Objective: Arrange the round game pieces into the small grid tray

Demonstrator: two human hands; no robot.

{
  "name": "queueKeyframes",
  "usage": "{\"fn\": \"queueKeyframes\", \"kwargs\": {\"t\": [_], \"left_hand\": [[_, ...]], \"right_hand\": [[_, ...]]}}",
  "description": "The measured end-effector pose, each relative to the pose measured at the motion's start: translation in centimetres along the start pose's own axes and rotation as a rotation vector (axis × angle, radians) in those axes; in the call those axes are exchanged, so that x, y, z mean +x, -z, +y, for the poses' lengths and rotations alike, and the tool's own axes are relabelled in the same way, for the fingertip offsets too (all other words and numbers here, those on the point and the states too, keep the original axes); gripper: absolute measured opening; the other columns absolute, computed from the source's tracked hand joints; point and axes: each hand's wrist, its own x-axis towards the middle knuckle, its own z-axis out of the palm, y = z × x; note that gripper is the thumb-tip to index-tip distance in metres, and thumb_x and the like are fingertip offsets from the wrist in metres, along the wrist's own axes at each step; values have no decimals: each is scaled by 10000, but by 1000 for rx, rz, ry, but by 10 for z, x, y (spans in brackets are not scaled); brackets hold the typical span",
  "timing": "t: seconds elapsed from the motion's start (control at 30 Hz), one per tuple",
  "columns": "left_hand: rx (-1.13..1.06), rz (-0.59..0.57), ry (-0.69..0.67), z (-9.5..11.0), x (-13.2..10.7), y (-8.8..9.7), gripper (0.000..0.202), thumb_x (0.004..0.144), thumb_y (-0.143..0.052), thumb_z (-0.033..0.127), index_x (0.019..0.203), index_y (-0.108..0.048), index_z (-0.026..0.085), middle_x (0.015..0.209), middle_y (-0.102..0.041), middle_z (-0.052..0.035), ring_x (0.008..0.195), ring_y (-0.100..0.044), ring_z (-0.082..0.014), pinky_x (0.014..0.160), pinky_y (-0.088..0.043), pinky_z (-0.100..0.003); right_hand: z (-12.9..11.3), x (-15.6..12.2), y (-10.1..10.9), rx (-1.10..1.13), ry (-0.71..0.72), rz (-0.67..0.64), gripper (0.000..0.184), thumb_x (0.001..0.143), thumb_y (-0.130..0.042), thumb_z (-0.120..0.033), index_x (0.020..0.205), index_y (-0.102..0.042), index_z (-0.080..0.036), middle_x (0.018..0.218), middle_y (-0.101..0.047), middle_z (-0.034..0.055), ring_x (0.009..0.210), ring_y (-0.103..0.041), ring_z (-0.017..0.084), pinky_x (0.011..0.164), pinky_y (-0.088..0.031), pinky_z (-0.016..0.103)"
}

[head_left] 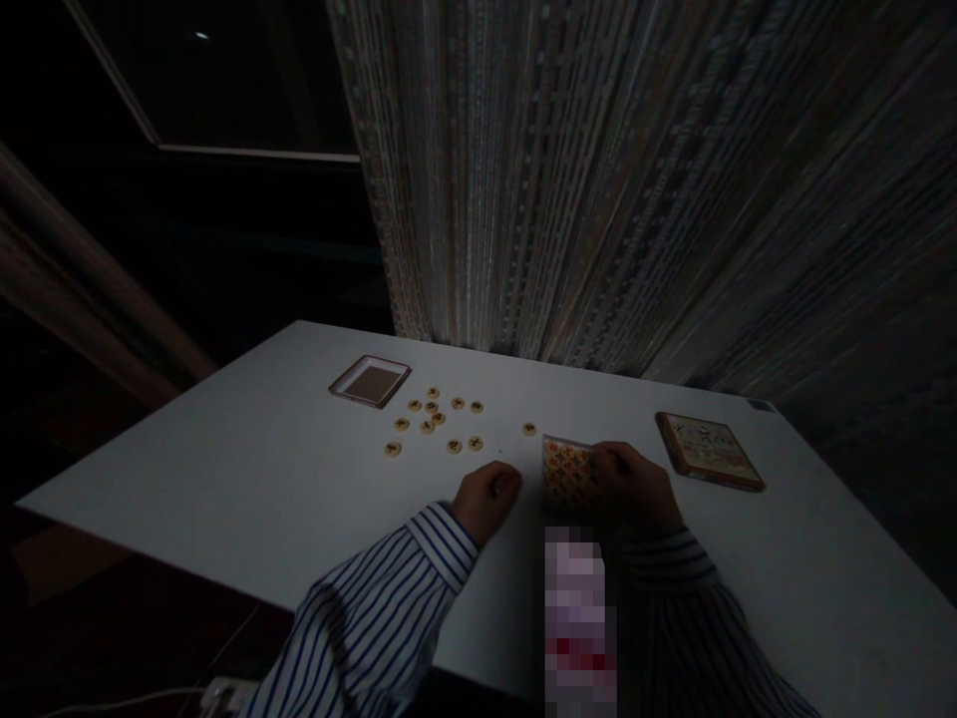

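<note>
My right hand (635, 486) grips the right side of a square pack of Chinese chess pieces (566, 469), tilted up over the white table. Round pieces with red and dark characters show on its face. Its lower part lies in shadow, and I cannot tell whether it is a bag or a tray. Just left of it, my left hand (487, 499) is closed with curled fingers; what they hold, if anything, is hidden. A single chess piece (529, 429) lies beyond the two hands. Farther left, several loose pieces (427, 427) are scattered, two of them touching or overlapping.
On the white table (224, 469), a shallow open box (370, 382) stands at the back left. A flat box lid with a printed picture (709, 451) lies at the right. A bead-string curtain (508, 179) hangs behind the table's far edge. The room is dim.
</note>
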Motion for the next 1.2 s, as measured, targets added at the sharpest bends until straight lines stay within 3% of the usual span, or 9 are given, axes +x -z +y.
{"fn": "queueKeyframes", "kwargs": {"t": [0.43, 0.77, 1.0, 1.2], "left_hand": [[-10, 115, 32, 3, 1, 46, 203, 724, -524, 224, 868, -638, 137, 602, -559, 17, 533, -483, -89, 537, -400, -202], [-118, 237, 95, 4, 10, 83, 223, 674, -579, 291, 830, -629, 138, 644, -630, -10, 571, -562, -112, 574, -470, -230], [58, 347, 59, -14, 17, 105, 223, 705, -558, 329, 807, -644, 151, 684, -652, -24, 618, -583, -134, 615, -479, -257], [252, 381, 38, -26, 26, 121, 204, 754, -517, 325, 773, -642, 164, 765, -669, -48, 696, -608, -160, 680, -490, -285]], "right_hand": [[-49, 15, -19, -49, 354, -168, 254, 819, -402, -283, 865, -633, -190, 838, -698, 61, 783, -645, 178, 688, -491, 283], [-76, 29, -33, -98, 507, -226, 290, 806, -383, -215, 940, -634, -156, 902, -693, 76, 849, -630, 171, 773, -478, 284], [-92, 36, -53, -193, 603, -353, 289, 834, -403, -249, 999, -620, -154, 888, -668, 79, 835, -597, 169, 777, -448, 284], [-116, 36, -66, -333, 592, -511, 297, 845, -408, -254, 1052, -605, -177, 988, -647, 76, 917, -574, 185, 810, -417, 295]]}}
